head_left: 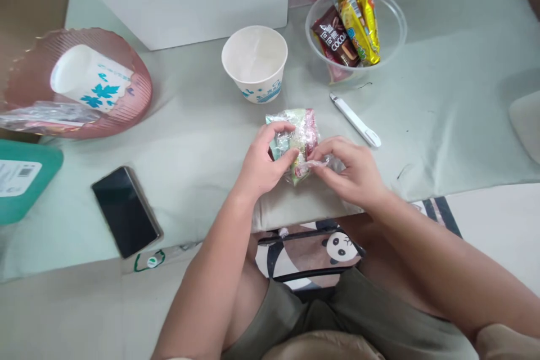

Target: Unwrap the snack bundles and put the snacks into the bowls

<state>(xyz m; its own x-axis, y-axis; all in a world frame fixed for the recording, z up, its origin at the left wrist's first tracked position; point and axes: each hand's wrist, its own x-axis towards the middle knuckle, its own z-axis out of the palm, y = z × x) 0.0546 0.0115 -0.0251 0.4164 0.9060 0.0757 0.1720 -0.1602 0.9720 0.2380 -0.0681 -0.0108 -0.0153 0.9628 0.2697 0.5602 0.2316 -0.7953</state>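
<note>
A small bundle of coloured snack packets in clear plastic wrap (300, 129) lies on the cloth-covered table in front of me. My left hand (266, 156) grips its left side, with thumb and fingers on the wrap. My right hand (348, 169) pinches a twisted, loose end of the clear wrap at the bundle's lower right. Just beyond the bundle stands a white paper bowl (255, 59) with a blue print. A white utility knife (355, 120) lies to the right of the bundle.
A clear plastic bowl (394, 34) with several snack packets stands back right. On the left are a pink ribbed basket (141, 81) holding a paper cup (90, 79), a green container (29, 180) and a black phone (126, 211). A white box (181, 0) stands behind.
</note>
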